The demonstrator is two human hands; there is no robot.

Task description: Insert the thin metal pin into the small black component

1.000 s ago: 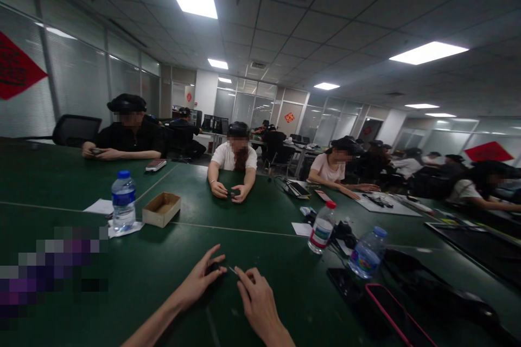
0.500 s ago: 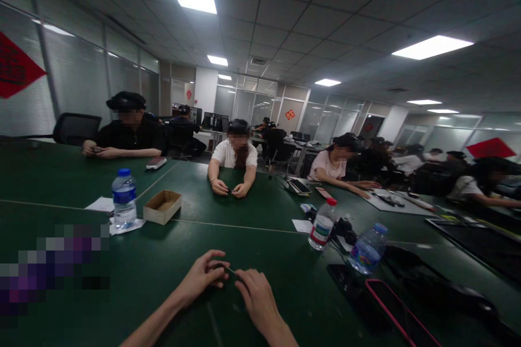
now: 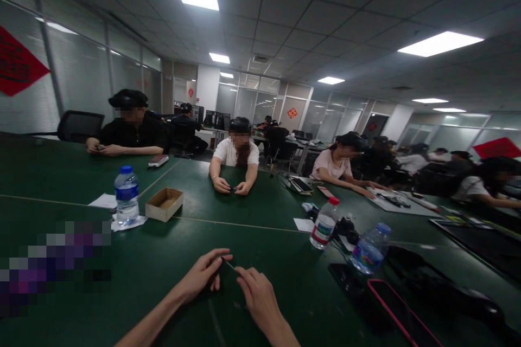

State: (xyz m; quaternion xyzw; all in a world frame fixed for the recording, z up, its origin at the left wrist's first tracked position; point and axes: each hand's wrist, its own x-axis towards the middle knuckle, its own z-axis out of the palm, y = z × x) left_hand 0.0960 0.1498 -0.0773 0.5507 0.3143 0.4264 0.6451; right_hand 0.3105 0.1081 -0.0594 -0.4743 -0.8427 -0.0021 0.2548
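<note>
Fingers hide both ends of the thin rod (image 3: 230, 265), so its full length and tips cannot be made out. The short stretch that shows, at lower centre of the frame, is narrow, straight and pale greyish, slanting down to the right. The right hand (image 3: 257, 291), fingers bent and bunched, pinches its lower end between thumb and fingertips. The left hand (image 3: 204, 275) is half curled, thumb close beneath the forefinger; a small dark spot shows there, too blurred to identify, and whether this hand grips the rod I cannot tell. Both forearms run off the bottom edge, which also cuts the pink-edged phone (image 3: 401, 312) at lower right. Blocky pixels mask something at lower left.
</note>
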